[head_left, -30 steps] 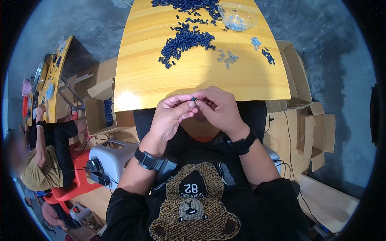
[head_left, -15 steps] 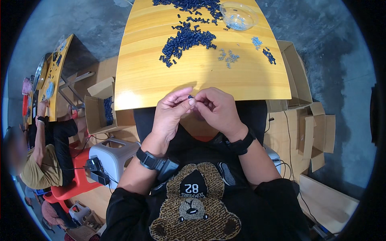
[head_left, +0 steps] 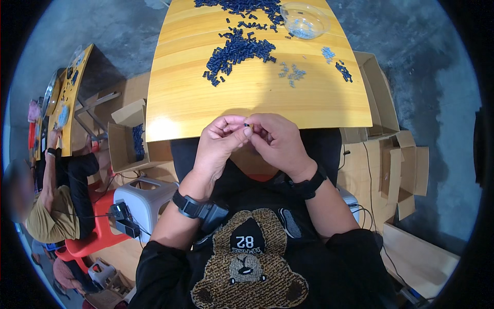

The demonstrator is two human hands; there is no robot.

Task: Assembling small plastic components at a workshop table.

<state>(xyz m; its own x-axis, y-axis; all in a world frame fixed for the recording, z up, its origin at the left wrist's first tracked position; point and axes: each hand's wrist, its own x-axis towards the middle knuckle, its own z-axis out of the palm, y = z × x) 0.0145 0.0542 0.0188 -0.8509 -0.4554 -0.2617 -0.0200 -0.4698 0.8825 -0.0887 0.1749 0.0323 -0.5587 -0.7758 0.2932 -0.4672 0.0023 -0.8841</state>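
Observation:
A small black part [head_left: 247,125] is pinched between the thumb and fingers of my left hand [head_left: 220,144], just off the table's near edge. My right hand [head_left: 282,141] is closed too, its thumb and index fingertips meeting the same part from the right; its finer shape is hidden by the fingers. Beyond my hands, a heap of small black tubular parts [head_left: 236,54] lies on the wooden table [head_left: 206,110]. To its right are a loose cluster of small clear pieces [head_left: 292,73], a little pile of bluish clear pieces [head_left: 328,54] and several black parts [head_left: 343,72].
A clear round bowl [head_left: 306,20] with small pieces inside stands at the far right of the table. Cardboard boxes [head_left: 128,139] flank the table. Grey stool [head_left: 146,203] and cables are at my left. Farther left, a co-worker [head_left: 56,211] sits at another table.
My left fingers have curled in closer around the black part, and my right fingertips have shifted slightly against it. The piles on the table look the same.

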